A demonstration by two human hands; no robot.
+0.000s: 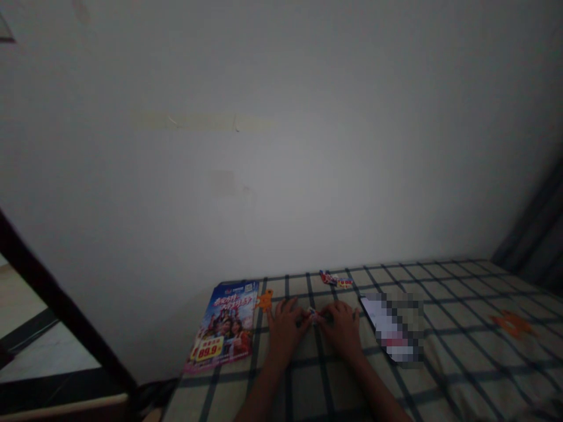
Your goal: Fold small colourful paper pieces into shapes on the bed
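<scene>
Between my two hands is a small folded piece of printed paper point(313, 316), pinched from both sides just above the checked cloth. The fingertips of my left hand point(287, 322) are closed on its left end. On the other end, my right hand point(341, 325) grips with thumb and finger. Much of the paper is covered by my fingers, so its exact shape cannot be made out. Beyond my hands lies another folded printed paper piece point(336, 280), coloured red, blue and yellow.
A stack of printed flyers point(226, 328) lies left of my hands. To the right is a phone point(382, 319), partly blurred out. The checked cloth point(303, 381) bears orange printed figures and reaches back to a plain wall point(308, 146). A dark slanted post point(57, 293) stands at left.
</scene>
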